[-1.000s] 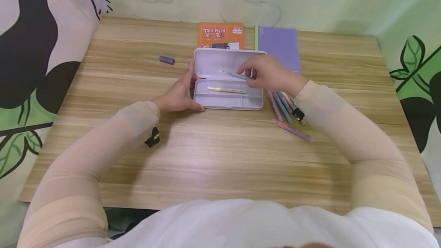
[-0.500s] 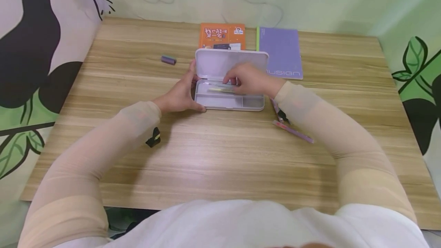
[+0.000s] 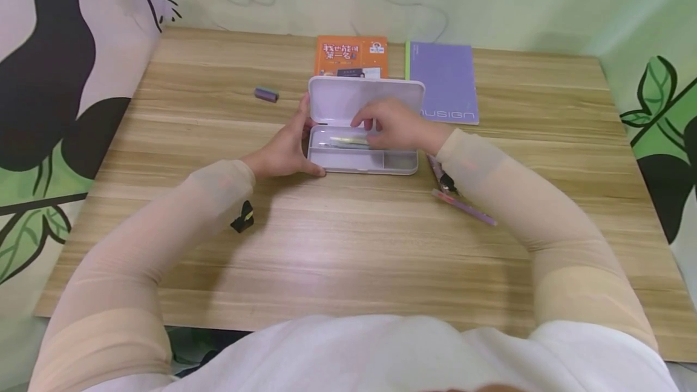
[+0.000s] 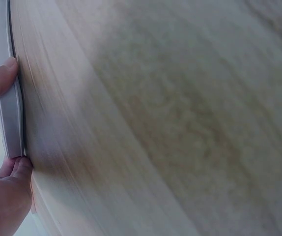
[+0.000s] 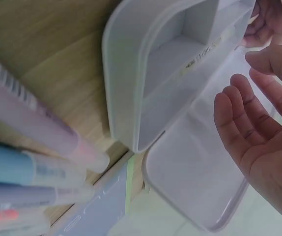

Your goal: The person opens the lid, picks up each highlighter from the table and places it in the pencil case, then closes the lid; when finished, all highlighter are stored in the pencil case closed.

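Observation:
A white pencil case (image 3: pixel 345 161) stands with its lid raised on the table. My left hand (image 3: pixel 283 147) grips its left end, thumb at the front edge and fingers behind; in the left wrist view the thumb (image 4: pixel 3 76) presses the case's side (image 4: pixel 11 118). Two slim pens (image 3: pixel 348 140) lie together in the long rear compartment. Above them hovers my right hand (image 3: pixel 394 124), its fingers loosely bent. The right wrist view shows nothing between the fingers of that hand (image 5: pixel 264 123). Several pens (image 5: pixel 33 162) lie just right of the case, partly hidden by the right sleeve in the head view.
A pink-purple pen (image 3: pixel 464 207) lies apart, nearer the front. Behind the case are an orange book (image 3: pixel 351 56) and a purple notebook (image 3: pixel 443 80). A small purple-green object (image 3: pixel 266 95) lies at left. Something black (image 3: pixel 242 218) shows beside the left forearm.
My right hand moved left and down from the lid area with a pale green pen and let it go in the rear compartment. My left hand stayed on the case.

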`<state>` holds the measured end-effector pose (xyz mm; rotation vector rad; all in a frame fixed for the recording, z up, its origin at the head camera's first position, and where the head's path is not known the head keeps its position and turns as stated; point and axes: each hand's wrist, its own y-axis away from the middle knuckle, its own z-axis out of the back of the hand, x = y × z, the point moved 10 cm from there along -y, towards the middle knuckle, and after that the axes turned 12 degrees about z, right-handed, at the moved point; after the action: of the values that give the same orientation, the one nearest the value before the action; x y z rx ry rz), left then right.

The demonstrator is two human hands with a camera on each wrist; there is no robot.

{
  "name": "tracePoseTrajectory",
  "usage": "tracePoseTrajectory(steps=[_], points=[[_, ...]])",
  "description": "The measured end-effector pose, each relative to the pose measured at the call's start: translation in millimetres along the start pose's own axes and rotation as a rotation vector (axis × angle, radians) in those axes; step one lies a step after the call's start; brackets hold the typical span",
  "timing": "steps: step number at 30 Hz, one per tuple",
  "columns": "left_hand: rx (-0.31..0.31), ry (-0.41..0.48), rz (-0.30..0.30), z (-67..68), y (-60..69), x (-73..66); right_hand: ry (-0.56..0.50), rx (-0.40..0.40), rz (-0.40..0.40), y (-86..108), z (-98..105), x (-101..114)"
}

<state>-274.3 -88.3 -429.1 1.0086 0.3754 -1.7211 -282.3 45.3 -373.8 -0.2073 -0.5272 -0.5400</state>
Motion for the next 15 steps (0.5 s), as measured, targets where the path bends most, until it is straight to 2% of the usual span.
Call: tracePoseTrajectory(steps=[4,8,15], points=[[0.003,0.002,0.002,-0.1,-0.2,-0.4,0.004,-0.018,-0.017,6.6,6.6,-2.4],[0.004,0.013,0.003,-0.4,-0.7,0.6,0.006,-0.056,0.006,15.6,14.7,-0.6],[-0.002,0.009,0.004,0.2,-2.0,0.9,-0.016,-0.123,-0.005,38.9,28.3,-5.4]])
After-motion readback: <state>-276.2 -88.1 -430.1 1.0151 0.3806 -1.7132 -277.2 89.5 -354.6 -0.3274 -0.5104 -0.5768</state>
